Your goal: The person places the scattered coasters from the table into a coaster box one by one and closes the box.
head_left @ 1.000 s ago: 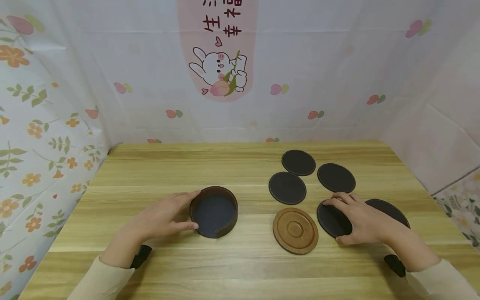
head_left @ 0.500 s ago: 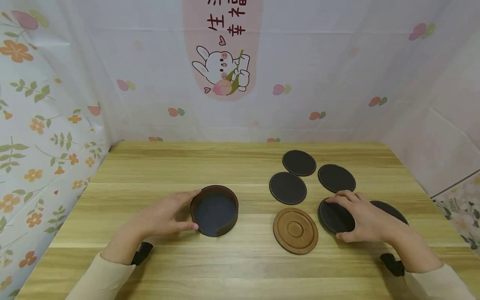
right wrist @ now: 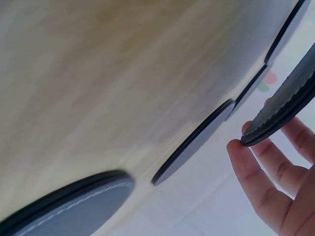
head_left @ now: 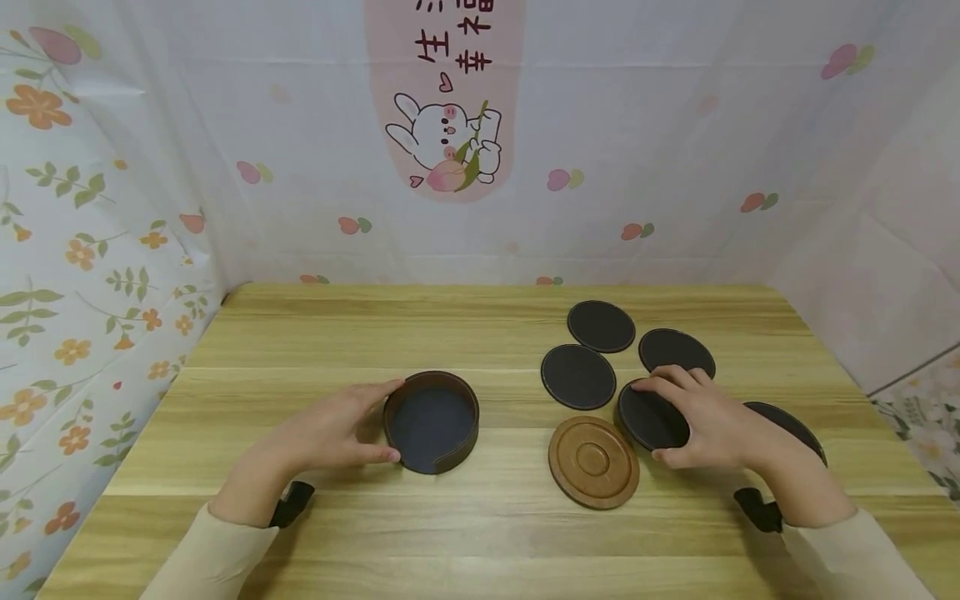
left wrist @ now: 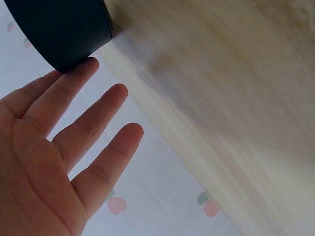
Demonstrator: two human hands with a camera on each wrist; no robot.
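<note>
My left hand (head_left: 330, 429) holds the left side of a round dark coaster holder (head_left: 459, 450), thumb at the near edge and index finger at the far edge. In the left wrist view, fingertips (left wrist: 89, 64) touch the holder's black wall while the other fingers stretch out loosely. My right hand (head_left: 712, 429) grips a round black coaster (head_left: 648, 414) by its edges, thumb in front and fingers behind. The right wrist view shows this stitched coaster (right wrist: 285, 105) tilted and raised off the table. Just left of it lies a brown wooden disc (head_left: 594, 462) with ringed grooves.
More black coasters lie flat on the wood-grain table (head_left: 315, 333): one at the back (head_left: 601, 326), one nearer the middle (head_left: 578, 377), one partly behind the right hand (head_left: 663, 343), one by the right forearm (head_left: 787, 429). A printed cloth (head_left: 300, 125) hangs behind.
My right hand has lifted the black coaster off the table and moved it left, towards the wooden disc. My left hand has stayed at the holder.
</note>
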